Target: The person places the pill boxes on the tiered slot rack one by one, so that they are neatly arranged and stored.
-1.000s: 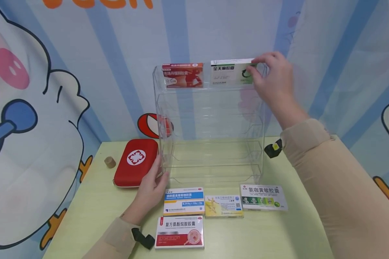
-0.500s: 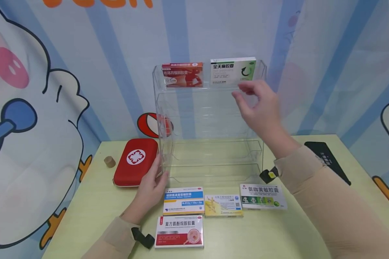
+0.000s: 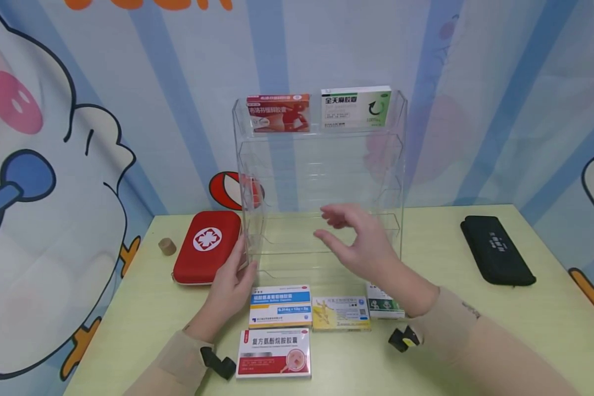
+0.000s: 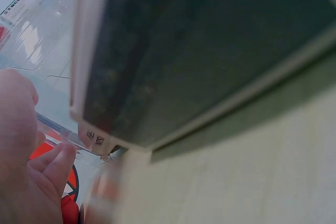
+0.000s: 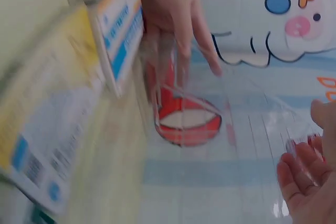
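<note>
A clear plastic display rack [image 3: 297,253] with stepped shelves stands upright at the table's back. My left hand [image 3: 230,289] holds its lower left side. In the head view my right hand [image 3: 361,242] is in front of the lower shelves, fingers spread from the thumb and holding nothing. On the top shelf a red medicine box [image 3: 279,114] leans at left and a white-and-green medicine box [image 3: 355,108] at right. Before the rack lie a blue-and-white box [image 3: 280,308], a yellow-and-white box [image 3: 341,314], a red-and-white box [image 3: 273,355] and a white box [image 3: 385,305], partly hidden by my right forearm.
A red first-aid case [image 3: 207,247] lies left of the rack, close to my left hand. Beside it is a small cork-like stopper [image 3: 167,247]. A black pouch [image 3: 498,250] lies at the right of the table [image 3: 440,236]. A printed cartoon cloth hangs behind.
My right hand has let go of the white-and-green box on the top shelf and come down and leftward to the lower shelves. The black pouch is uncovered. My left hand has stayed in place.
</note>
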`<state>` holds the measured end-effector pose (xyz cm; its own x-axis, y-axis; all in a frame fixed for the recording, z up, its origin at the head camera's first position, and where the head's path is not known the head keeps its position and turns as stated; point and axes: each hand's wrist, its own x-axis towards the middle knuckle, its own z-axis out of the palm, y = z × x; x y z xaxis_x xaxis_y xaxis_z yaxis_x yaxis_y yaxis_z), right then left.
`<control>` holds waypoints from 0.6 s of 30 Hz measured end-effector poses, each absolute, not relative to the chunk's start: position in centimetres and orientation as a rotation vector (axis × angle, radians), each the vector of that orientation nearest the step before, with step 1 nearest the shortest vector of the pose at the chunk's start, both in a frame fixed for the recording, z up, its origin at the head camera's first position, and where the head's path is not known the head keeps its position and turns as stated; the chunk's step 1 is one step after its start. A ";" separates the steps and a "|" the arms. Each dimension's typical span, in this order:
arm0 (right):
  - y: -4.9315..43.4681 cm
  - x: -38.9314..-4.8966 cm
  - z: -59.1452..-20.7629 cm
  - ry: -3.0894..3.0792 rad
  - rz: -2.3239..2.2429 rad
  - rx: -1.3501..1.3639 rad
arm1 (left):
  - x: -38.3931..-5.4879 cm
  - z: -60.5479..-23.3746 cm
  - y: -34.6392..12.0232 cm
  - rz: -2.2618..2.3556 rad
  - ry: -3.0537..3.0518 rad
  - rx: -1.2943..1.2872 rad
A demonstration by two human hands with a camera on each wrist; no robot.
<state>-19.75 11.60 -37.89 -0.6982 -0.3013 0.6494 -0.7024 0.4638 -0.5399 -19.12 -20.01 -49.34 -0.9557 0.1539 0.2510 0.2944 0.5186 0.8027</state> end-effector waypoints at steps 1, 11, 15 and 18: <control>11.4 -19.2 -38.4 -2.285 1.146 0.846 | -19.1 -49.4 -20.0 -1.419 -2.606 -0.387; 9.4 -14.8 -42.5 -2.578 1.277 0.926 | -19.1 -49.3 -20.0 -1.430 -2.603 -0.389; 8.7 -13.4 -43.5 -2.676 1.328 0.945 | -19.1 -49.3 -20.0 -1.436 -2.600 -0.388; 8.1 -12.5 -44.1 -2.726 1.336 0.956 | -19.1 -49.3 -20.0 -1.437 -2.604 -0.383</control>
